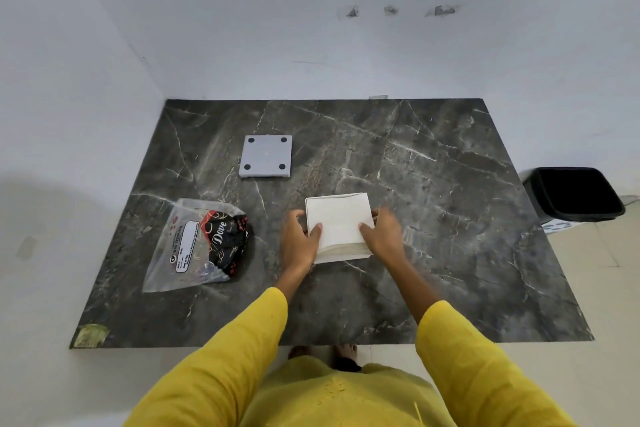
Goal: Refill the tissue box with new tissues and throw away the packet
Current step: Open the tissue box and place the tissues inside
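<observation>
A square stack of white tissues [337,218] sits at the middle of the dark marble table [450,218]. My left hand [299,236] grips its left side and my right hand [382,230] grips its right side, thumbs on top. A thin brown edge shows beside the stack under my fingers; I cannot tell what it belongs to. The empty clear plastic packet [194,246], with a black and red printed part, lies flat to the left. A grey square panel [266,156] with four black feet lies further back.
A black waste bin [575,194] stands on the floor off the table's right edge. White walls close the back and left sides. My bare feet [325,354] are at the table's near edge.
</observation>
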